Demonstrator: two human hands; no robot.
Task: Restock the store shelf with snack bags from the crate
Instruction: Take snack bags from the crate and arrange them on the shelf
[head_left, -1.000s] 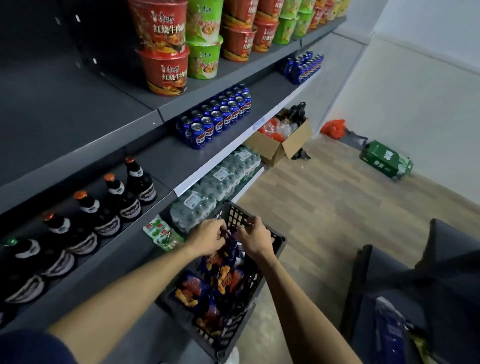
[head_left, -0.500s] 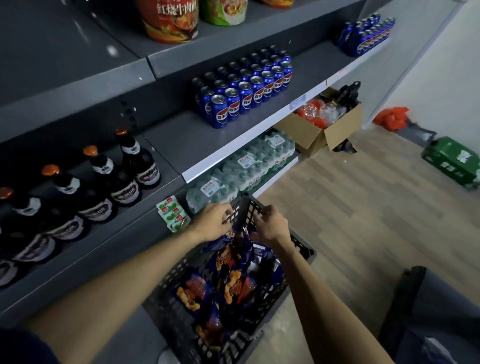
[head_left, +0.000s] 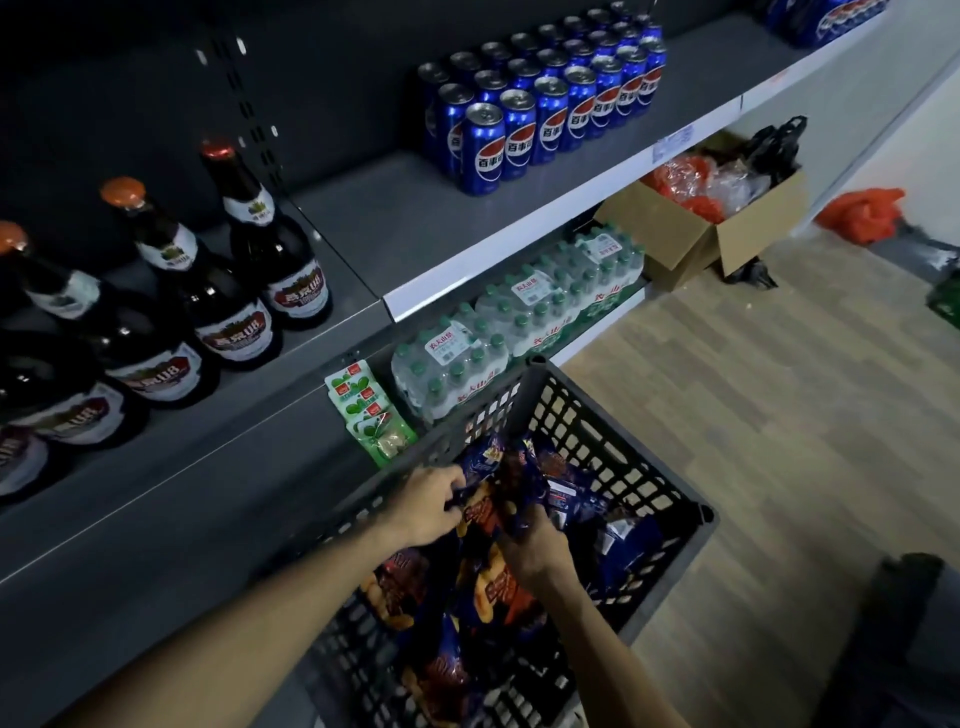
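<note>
Snack bags (head_left: 498, 525): glossy, crinkled dark-blue foil, heaped in crate (head_left: 649, 499) | crate: black plastic lattice, square rim, beside shelf front | left hand (head_left: 426, 504) pinches a bag's edge; right hand (head_left: 535, 545) clutches the same bunch | shelf (head_left: 374, 234): smooth grey metal, bare stretch between beer bottles (head_left: 249, 254) and cola cans (head_left: 540, 104)

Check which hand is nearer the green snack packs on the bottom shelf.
Left. The left hand is in the crate just below-right of the green snack packs; the right hand sits farther right, deeper in the crate.
</note>
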